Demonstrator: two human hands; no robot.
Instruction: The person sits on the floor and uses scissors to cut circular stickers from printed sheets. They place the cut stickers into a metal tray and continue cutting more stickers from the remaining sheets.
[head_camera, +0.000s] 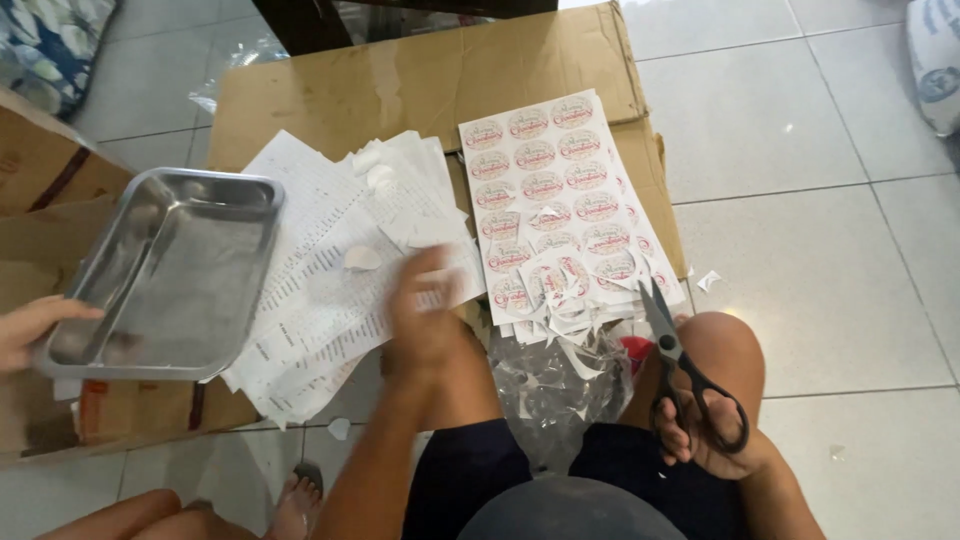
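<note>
The right hand (700, 425) is closed through the loops of a pair of black scissors (675, 360), resting on the right knee. The blades are together or nearly so, and their long axis runs up and a little left, so the tip points at the lower right corner of the sticker sheet (550, 190). That sheet of round red-and-white labels is the landmark here: it lies flat on a flattened cardboard box (420, 85), its long side running away from the person, its lower edge already ragged with cut-outs. The scissor tip sits just beside that ragged edge, touching or almost touching it; the picture does not settle which.

The left hand (425, 310) is blurred with motion, so whether it is open or holds anything cannot be told. It hovers just left of the sheet's lower left corner, over a fanned stack of printed papers (320, 280). It is about as near the sheet as the scissors are, from the opposite side.

Below the sheet, between the knees, lies a crumpled clear plastic bag (560, 385) with paper scraps on it. Well left of the sheet, past the papers, a steel tray (165, 275) is held tilted by another person's hand (30, 325) at its near left corner.
</note>
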